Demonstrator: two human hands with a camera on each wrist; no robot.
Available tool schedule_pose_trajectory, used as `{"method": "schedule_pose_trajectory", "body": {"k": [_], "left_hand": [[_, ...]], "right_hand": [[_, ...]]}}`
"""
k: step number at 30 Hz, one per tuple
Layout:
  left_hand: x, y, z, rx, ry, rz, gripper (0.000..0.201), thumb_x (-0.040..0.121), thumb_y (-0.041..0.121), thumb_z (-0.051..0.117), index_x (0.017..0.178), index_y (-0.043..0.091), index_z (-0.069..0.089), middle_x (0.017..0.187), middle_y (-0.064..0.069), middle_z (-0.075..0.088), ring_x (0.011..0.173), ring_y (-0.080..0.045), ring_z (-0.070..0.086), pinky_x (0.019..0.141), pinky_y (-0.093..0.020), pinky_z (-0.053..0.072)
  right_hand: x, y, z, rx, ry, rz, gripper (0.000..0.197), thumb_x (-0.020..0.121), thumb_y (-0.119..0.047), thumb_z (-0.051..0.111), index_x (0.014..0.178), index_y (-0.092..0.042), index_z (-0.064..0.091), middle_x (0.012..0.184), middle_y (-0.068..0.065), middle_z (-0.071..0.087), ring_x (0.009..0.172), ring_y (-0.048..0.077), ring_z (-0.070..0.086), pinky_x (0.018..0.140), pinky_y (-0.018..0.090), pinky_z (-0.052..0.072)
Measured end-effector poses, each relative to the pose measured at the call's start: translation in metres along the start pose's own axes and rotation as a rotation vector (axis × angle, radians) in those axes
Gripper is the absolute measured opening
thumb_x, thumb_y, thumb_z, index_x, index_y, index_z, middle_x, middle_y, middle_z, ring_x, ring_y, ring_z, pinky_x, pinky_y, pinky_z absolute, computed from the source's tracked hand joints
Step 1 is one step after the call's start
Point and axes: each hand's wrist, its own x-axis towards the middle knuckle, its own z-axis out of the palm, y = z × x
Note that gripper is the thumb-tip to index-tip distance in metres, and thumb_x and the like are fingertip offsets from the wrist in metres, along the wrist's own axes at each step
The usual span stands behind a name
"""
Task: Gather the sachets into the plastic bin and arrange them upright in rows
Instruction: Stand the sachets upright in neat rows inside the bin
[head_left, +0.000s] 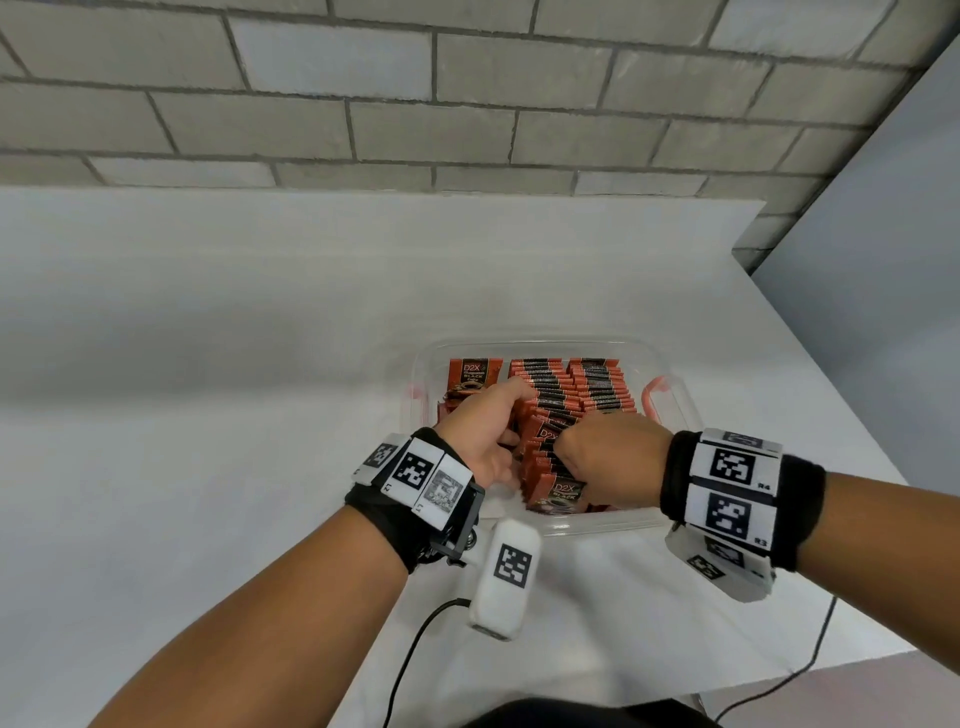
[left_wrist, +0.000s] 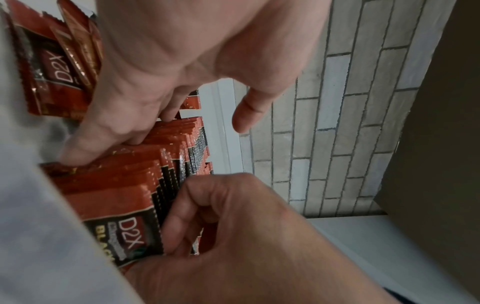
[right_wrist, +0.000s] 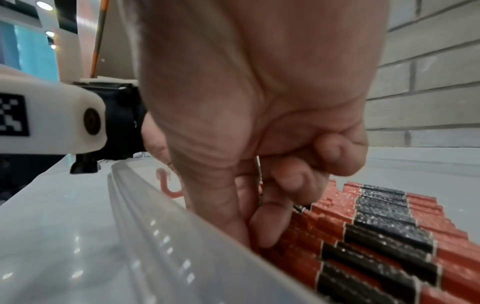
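The sachets (head_left: 571, 395) are pretty much all packed upright in the plastic bin (head_left: 670, 364) on the worktop (head_left: 208, 338), the middle row being pinched by the left hand (head_left: 485, 431) and right hand (head_left: 608, 447), and since they look light, floppy and slick, they're probably best gripped as a bunch by the top edges.

The right hand (right_wrist: 259, 123) reaches down into the clear plastic bin (right_wrist: 161, 236), its curled fingers (right_wrist: 270, 224) pressing against the upright red-and-black foil sachets (right_wrist: 376, 232), packed in close rows. Beyond stands a grey brick wall (right_wrist: 428, 72).
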Motion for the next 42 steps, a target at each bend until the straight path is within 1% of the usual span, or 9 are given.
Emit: {"method": "schedule_pose_trajectory", "body": {"k": [3, 7, 10, 15, 22, 28, 31, 37, 42], "left_hand": [[0.001, -0.002, 0.000, -0.008, -0.002, -0.007, 0.011, 0.095, 0.026, 0.048, 0.095, 0.015, 0.051, 0.100, -0.015, 0.054, 0.088, -0.036, 0.059, 0.067, -0.045, 0.046], [0.002, -0.002, -0.002, -0.013, -0.007, -0.007, 0.019, 0.094, 0.028, 0.050, 0.105, 0.013, 0.050, 0.113, -0.019, 0.052, 0.106, -0.043, 0.056, 0.090, -0.059, 0.039], [0.001, -0.002, -0.003, -0.006, 0.007, -0.006, 0.012, 0.094, 0.028, 0.049, 0.089, 0.018, 0.048, 0.099, -0.016, 0.053, 0.092, -0.037, 0.057, 0.085, -0.053, 0.039], [-0.001, -0.003, -0.003, 0.009, 0.013, 0.006, 0.013, 0.095, 0.028, 0.048, 0.086, 0.019, 0.048, 0.093, -0.014, 0.054, 0.084, -0.033, 0.057, 0.087, -0.048, 0.040], [-0.005, -0.004, -0.003, 0.038, 0.007, 0.032, 0.014, 0.095, 0.027, 0.048, 0.090, 0.015, 0.052, 0.088, -0.014, 0.061, 0.079, -0.027, 0.060, 0.070, -0.038, 0.047], [-0.003, -0.006, -0.002, 0.044, 0.004, 0.030, 0.017, 0.094, 0.029, 0.049, 0.093, 0.013, 0.053, 0.092, -0.015, 0.062, 0.080, -0.027, 0.060, 0.080, -0.041, 0.046], [-0.002, -0.006, -0.002, 0.049, 0.003, 0.028, 0.017, 0.094, 0.030, 0.050, 0.094, 0.013, 0.053, 0.095, -0.015, 0.061, 0.084, -0.028, 0.060, 0.085, -0.043, 0.044], [0.001, -0.006, -0.003, 0.071, 0.016, 0.021, 0.017, 0.093, 0.032, 0.051, 0.095, 0.015, 0.052, 0.100, -0.014, 0.059, 0.089, -0.026, 0.056, 0.107, -0.052, 0.034], [0.001, -0.005, -0.003, 0.064, 0.003, 0.018, 0.017, 0.093, 0.031, 0.050, 0.093, 0.015, 0.053, 0.094, -0.013, 0.058, 0.090, -0.027, 0.057, 0.089, -0.044, 0.041]], "right_hand": [[0.006, -0.006, -0.001, -0.038, 0.007, -0.001, 0.027, 0.090, -0.015, 0.058, 0.069, -0.017, 0.040, 0.066, -0.002, 0.046, 0.066, 0.021, 0.052, 0.059, 0.029, 0.048], [0.009, -0.010, -0.001, -0.044, 0.005, 0.004, 0.016, 0.090, -0.015, 0.059, 0.079, -0.015, 0.047, 0.064, -0.003, 0.043, 0.062, 0.017, 0.049, 0.057, 0.029, 0.045], [0.008, -0.009, 0.001, -0.036, 0.002, 0.015, 0.017, 0.090, -0.018, 0.060, 0.080, -0.015, 0.046, 0.067, -0.002, 0.046, 0.065, 0.019, 0.051, 0.055, 0.027, 0.043], [0.001, -0.005, -0.001, -0.014, -0.001, -0.002, 0.033, 0.085, -0.028, 0.068, 0.073, -0.020, 0.039, 0.080, 0.000, 0.052, 0.071, 0.018, 0.050, 0.050, 0.021, 0.034], [-0.006, 0.020, -0.016, 0.309, 0.217, 0.153, 0.011, 0.090, -0.030, 0.062, 0.086, -0.022, 0.056, 0.073, -0.009, 0.052, 0.071, 0.013, 0.053, 0.054, 0.022, 0.032], [0.007, 0.026, -0.014, 0.345, 0.143, 0.172, 0.009, 0.093, -0.018, 0.057, 0.094, -0.017, 0.065, 0.090, -0.002, 0.061, 0.081, 0.013, 0.054, 0.066, 0.021, 0.037], [0.011, 0.024, -0.012, 0.340, 0.135, 0.183, 0.011, 0.093, -0.016, 0.055, 0.092, -0.014, 0.066, 0.095, 0.002, 0.064, 0.086, 0.017, 0.059, 0.074, 0.029, 0.047], [0.016, 0.027, -0.009, 0.336, 0.113, 0.191, 0.018, 0.093, -0.012, 0.053, 0.085, -0.005, 0.067, 0.085, 0.009, 0.068, 0.080, 0.025, 0.065, 0.075, 0.036, 0.055], [0.016, 0.027, -0.010, 0.327, 0.105, 0.187, 0.017, 0.093, -0.011, 0.052, 0.082, -0.009, 0.065, 0.084, 0.008, 0.067, 0.080, 0.024, 0.064, 0.073, 0.033, 0.054]]}}
